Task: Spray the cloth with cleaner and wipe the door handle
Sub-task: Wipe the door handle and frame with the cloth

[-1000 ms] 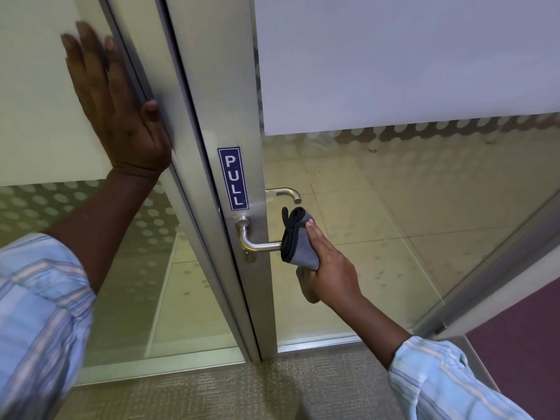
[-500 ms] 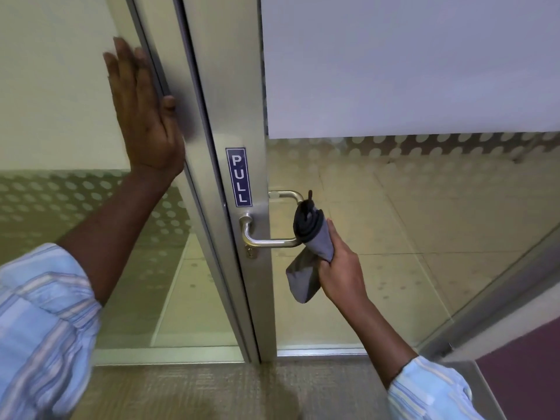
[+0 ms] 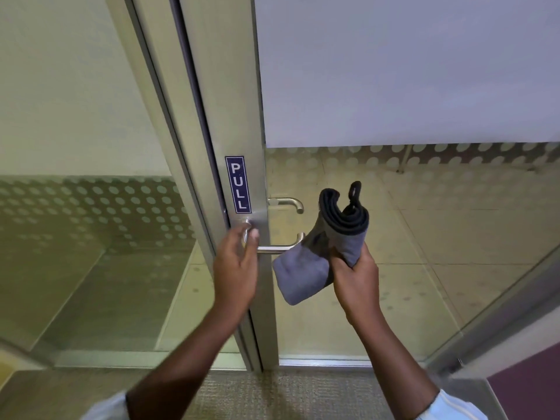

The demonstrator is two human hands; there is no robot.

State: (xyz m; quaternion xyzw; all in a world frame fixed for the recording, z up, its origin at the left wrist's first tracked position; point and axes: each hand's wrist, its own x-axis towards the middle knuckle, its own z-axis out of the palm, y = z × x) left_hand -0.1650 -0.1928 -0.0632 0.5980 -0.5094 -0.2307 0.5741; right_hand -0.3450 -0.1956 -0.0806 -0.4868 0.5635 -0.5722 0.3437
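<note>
Head view: cloth off the handle, left hand reaching in

Head camera shows the left hand [image 3: 235, 269], fingers loosely curled and grasping nothing, touching the near end of the door handle [image 3: 274, 248]; bare skin could smear the metal again. To the right, the right hand [image 3: 356, 275] is clenched on the cloth [image 3: 318, 259]. Grey, dark-edged and folded thick, it sits just beside the handle's tip; its loose lower flap could snag there.
</note>
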